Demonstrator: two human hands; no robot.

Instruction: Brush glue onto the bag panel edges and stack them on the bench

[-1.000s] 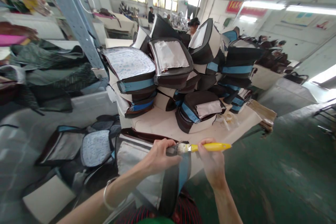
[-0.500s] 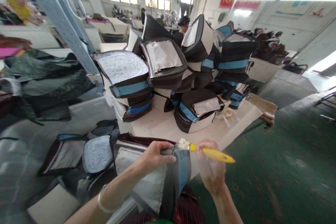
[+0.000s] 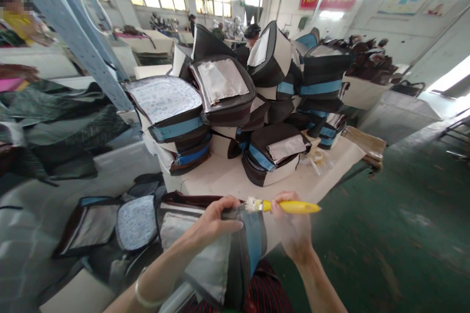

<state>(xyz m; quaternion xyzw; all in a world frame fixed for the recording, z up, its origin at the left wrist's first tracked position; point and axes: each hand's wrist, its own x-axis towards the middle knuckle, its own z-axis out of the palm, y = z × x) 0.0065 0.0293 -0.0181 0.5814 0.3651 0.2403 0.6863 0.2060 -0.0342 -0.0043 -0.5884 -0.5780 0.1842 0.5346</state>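
A yellow-handled brush [image 3: 295,206] lies in the fingers of my right hand [image 3: 293,227], which is closed round its handle. Its pale bristles touch the top edge of a bag piece [image 3: 235,264] in front of me. Dark fabric, a grey pocket panel and a blue band make up this piece. My left hand [image 3: 216,220] pinches the same top edge between thumb and fingers, just left of the bristles. The fingertips behind the edge are hidden.
A pale table [image 3: 220,176] bears piled bag pieces [image 3: 220,83] in black, white and blue. More pieces [image 3: 135,222] lie low on the left. A slanted blue metal post [image 3: 77,29] rises at the left. Green floor [image 3: 367,234] spreads to the right. Other people are in the background.
The brush has shifted slightly left along the edge, and its handle is now nearly level. My left hand keeps its grip on the bag piece. The view has turned slightly.
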